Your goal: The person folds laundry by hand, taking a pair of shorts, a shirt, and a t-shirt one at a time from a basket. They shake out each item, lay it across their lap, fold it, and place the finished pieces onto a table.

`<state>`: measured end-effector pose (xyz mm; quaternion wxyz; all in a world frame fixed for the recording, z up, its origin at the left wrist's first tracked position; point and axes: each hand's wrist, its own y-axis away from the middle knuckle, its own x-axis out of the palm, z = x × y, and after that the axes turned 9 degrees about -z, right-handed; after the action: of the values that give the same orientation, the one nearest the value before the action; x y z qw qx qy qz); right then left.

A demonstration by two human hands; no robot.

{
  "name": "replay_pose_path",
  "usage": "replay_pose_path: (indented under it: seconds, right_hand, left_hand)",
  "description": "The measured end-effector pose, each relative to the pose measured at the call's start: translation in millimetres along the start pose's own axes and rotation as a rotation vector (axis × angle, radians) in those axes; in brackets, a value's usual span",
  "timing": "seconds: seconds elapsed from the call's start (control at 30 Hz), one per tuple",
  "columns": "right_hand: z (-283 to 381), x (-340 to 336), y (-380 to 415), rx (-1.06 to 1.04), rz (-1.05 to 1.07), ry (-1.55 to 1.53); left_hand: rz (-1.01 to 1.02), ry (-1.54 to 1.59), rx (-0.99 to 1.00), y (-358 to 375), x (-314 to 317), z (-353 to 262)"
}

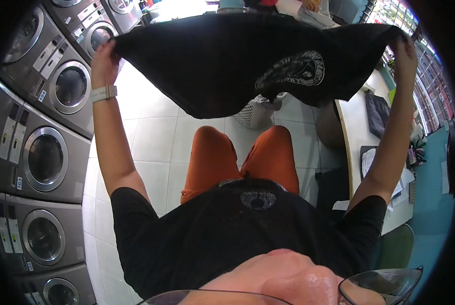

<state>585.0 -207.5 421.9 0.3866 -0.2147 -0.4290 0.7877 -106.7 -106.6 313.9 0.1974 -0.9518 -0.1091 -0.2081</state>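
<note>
A black garment, probably a T-shirt (207, 66), with a round white print on its right part, is stretched out in the air in front of me. My left hand (105, 60) grips its left end, fingers closed on the cloth; a pale watch is on that wrist. At the opposite end, my right hand (403, 55) pinches the cloth's upper right corner. Between the two hands the fabric hangs spread, its lower edge above my knees. Parts of the fingers are hidden by the cloth.
Stacked grey front-loading machines (45, 158) line the left side. Behind the cloth, a white perforated basket (255, 114) stands on the tiled floor (153, 140). A desk (357, 132) with papers and a dark folder is on the right, near a barred window (431, 76).
</note>
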Motion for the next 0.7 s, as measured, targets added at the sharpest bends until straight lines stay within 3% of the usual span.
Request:
replay_pose_path:
  seconds: [0.03, 0.13, 0.2, 0.23, 0.3, 0.33, 0.4, 0.57, 0.7]
  right_hand:
    - [7, -2, -10, -0.066, -0.078, -0.012]
    - [20, -9, -28, -0.156, -0.084, 0.075]
    - [8, -12, -38, -0.045, -0.072, 0.052]
    - [-3, -12, -45, -0.043, -0.045, 0.008]
    - [-12, -13, -44, -0.038, -0.022, -0.031]
    - [-3, -10, -33, -0.041, -0.034, -0.004]
    - [6, -9, -22, 0.021, -0.012, 0.023]
    - [15, -23, 18, 0.054, -0.03, -0.143]
    - [44, -64, 59, 0.231, -0.036, -0.106]
  left_hand:
    - [0.02, 0.035, 0.151, 7, 22, -13]
    - [0.152, -0.118, 0.168, 12, 53, -21]
    - [0.225, -0.473, 0.27, -15, 46, -23]
    - [0.171, -0.23, 0.291, 0, 62, -38]
    - [0.009, -0.118, 0.409, -4, 66, -45]
    - [0.077, -0.193, 0.349, -7, 64, -45]
    - [0.022, -0.263, 0.293, -12, 52, -48]
    - [0.024, 0.073, 0.085, 33, 48, -53]
    - [0.404, 0.224, 0.154, 76, -8, -53]
